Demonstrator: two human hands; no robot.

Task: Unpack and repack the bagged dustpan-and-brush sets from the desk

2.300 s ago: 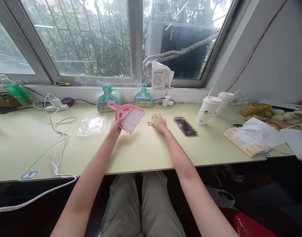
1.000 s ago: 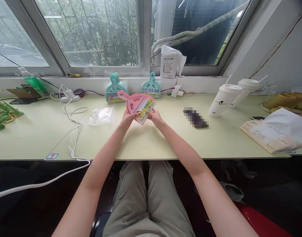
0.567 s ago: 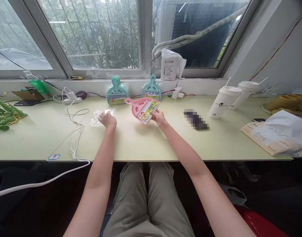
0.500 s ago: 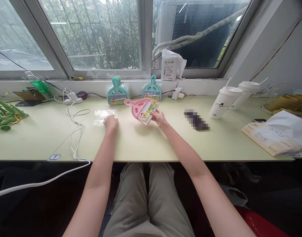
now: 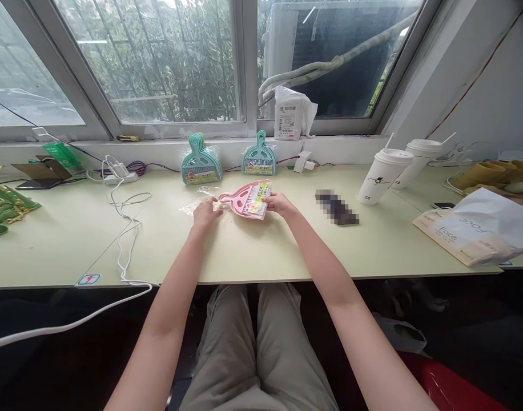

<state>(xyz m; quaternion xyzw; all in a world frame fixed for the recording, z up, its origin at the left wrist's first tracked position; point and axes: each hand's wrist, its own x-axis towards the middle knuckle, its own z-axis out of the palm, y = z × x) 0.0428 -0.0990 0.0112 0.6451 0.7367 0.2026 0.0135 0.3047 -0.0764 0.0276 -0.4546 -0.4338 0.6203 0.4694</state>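
My right hand (image 5: 279,202) holds a small pink dustpan-and-brush set (image 5: 244,202) by its wide end, a colourful paper label lying across the bristles. The set is low over the pale green table (image 5: 253,251), its handle pointing left. My left hand (image 5: 205,212) grips a clear plastic bag (image 5: 197,200) just left of the pink handle, the bag's mouth close to the handle tip.
Two teal dustpan sets in wrappers (image 5: 200,166) (image 5: 258,160) lean on the sill wall. A white cable (image 5: 123,228) and power strip lie left, green parts (image 5: 4,200) far left. Right: a blurred dark object (image 5: 336,206), two paper cups (image 5: 383,175), a tissue pack (image 5: 458,234).
My left hand let go of the pink set, reached left, took the clear bag and brought it back to the handle. My right hand lowered the set toward the table.
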